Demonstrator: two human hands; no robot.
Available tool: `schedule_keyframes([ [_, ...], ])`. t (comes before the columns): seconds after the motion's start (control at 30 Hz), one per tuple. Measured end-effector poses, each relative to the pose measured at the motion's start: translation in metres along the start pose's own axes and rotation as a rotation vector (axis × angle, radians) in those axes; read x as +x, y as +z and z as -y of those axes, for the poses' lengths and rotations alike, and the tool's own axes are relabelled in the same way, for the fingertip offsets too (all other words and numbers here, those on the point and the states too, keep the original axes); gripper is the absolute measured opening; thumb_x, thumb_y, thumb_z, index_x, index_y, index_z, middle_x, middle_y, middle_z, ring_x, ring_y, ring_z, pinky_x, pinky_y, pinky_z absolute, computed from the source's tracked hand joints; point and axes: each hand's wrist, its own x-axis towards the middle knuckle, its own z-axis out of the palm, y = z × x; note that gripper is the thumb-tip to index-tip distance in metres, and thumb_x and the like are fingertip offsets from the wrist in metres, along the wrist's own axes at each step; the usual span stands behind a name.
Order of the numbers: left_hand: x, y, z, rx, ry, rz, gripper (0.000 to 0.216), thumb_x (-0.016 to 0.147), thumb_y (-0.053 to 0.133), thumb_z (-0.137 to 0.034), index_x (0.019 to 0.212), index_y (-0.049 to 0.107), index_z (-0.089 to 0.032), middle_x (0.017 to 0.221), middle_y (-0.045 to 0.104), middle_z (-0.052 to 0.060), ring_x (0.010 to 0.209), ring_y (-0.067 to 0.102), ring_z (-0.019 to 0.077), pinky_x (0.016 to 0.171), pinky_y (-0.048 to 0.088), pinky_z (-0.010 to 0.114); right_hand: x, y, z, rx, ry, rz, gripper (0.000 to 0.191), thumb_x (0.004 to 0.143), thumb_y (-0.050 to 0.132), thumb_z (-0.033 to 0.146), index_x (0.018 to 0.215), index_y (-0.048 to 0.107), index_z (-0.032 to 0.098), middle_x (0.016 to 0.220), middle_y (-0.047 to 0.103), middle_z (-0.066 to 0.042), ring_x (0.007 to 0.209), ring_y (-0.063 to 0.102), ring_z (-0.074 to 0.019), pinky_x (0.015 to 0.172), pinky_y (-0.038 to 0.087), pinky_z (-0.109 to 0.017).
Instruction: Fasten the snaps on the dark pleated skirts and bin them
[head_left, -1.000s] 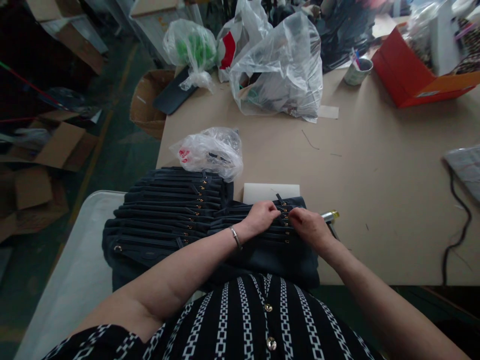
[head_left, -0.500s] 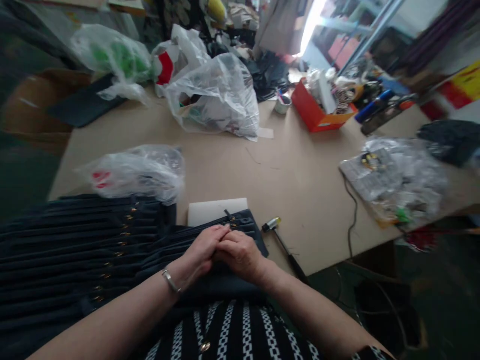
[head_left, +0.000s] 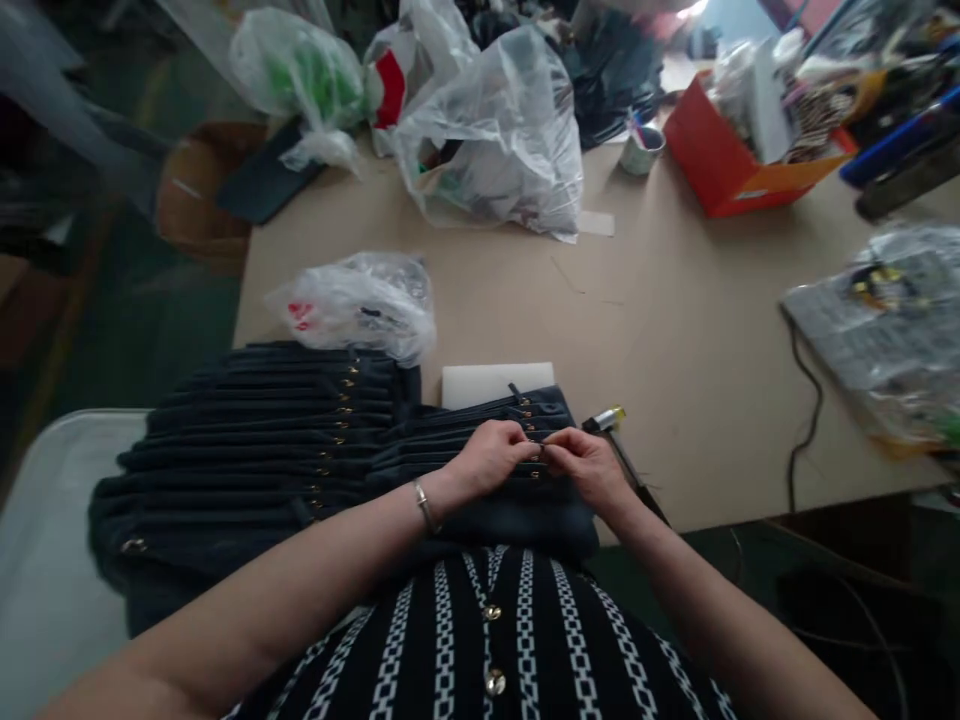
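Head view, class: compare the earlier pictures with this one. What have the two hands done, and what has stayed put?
Half a second ago the left hand and right hand lay pressed together on the dark pieces; now they have parted a little, fingertips pinching at a small gold fitting. The camera swung right, then back. The white block, hammer and small plastic bag stayed put.

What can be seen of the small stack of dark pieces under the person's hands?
The small stack of dark pieces lies at the near edge of the table, its far end overlapping a white slab. The pieces look like navy leather-like panels, fanned flat so each edge shows, with a row of small gold fittings and a short dark tab at the far end. The left hand and right hand rest on it, fingers pinched together at one fitting. A larger similar stack adjoins its left.
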Motion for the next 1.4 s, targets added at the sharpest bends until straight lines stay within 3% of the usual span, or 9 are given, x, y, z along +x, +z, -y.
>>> schedule_keyframes([
  [0.13,0.007,0.003,0.012,0.223,0.039,-0.02,0.022,0.075,0.056,-0.032,0.067,0.065,-0.014,0.063,0.061,0.002,0.059,0.051,0.0129,0.057,0.036,0.024,0.003,-0.009,-0.014,-0.296,-0.041,0.037,0.016,0.076,0.058,0.031,0.081,0.068,0.019,0.072,0.067,-0.001,0.065,0.059,-0.0148,0.062,0.045,-0.026],
  [0.4,0.01,0.011,0.023,0.417,0.074,-0.002,0.023,0.08,0.05,-0.031,0.073,0.066,-0.016,0.075,0.067,0.007,0.072,0.059,0.0184,0.067,0.043,0.028,0.007,-0.007,-0.025,-0.672,-0.239,0.054,0.015,0.081,0.052,0.021,0.082,0.067,0.021,0.085,0.068,-0.004,0.077,0.062,-0.0164,0.07,0.047,-0.027],
  [0.53,0.009,0.014,0.023,0.465,0.053,-0.018,0.023,0.081,0.05,-0.033,0.077,0.065,-0.017,0.08,0.068,0.007,0.077,0.061,0.0205,0.071,0.045,0.03,0.01,-0.007,-0.033,-0.785,-0.203,0.097,0.016,0.083,0.05,0.017,0.086,0.066,0.02,0.088,0.068,-0.004,0.078,0.062,-0.0152,0.07,0.046,-0.024],
  [0.67,0.008,0.015,0.023,0.507,0.043,-0.021,0.023,0.082,0.049,-0.034,0.079,0.065,-0.018,0.081,0.068,0.007,0.078,0.062,0.0218,0.071,0.047,0.031,0.014,-0.004,-0.033,-0.849,-0.185,0.111,0.014,0.081,0.05,0.016,0.084,0.064,0.02,0.087,0.067,-0.004,0.078,0.06,-0.0159,0.07,0.042,-0.024],
  [0.87,0.007,0.015,0.021,0.586,0.016,-0.022,0.024,0.083,0.047,-0.036,0.08,0.064,-0.019,0.082,0.068,0.008,0.079,0.064,0.0237,0.069,0.05,0.033,0.02,0.001,-0.027,-0.916,-0.136,0.134,0.01,0.077,0.051,0.015,0.074,0.059,0.02,0.07,0.064,-0.002,0.065,0.056,-0.0159,0.059,0.033,-0.024],
  [1.4,0.001,0.008,0.021,0.646,-0.043,-0.068,0.023,0.083,0.046,-0.034,0.081,0.063,-0.019,0.08,0.066,0.007,0.077,0.062,0.021,0.067,0.048,0.03,0.027,-0.001,-0.028,-0.837,-0.076,0.12,0.005,0.075,0.053,0.018,0.074,0.05,0.022,0.063,0.058,0.003,0.059,0.052,-0.0126,0.055,0.034,-0.021],
])
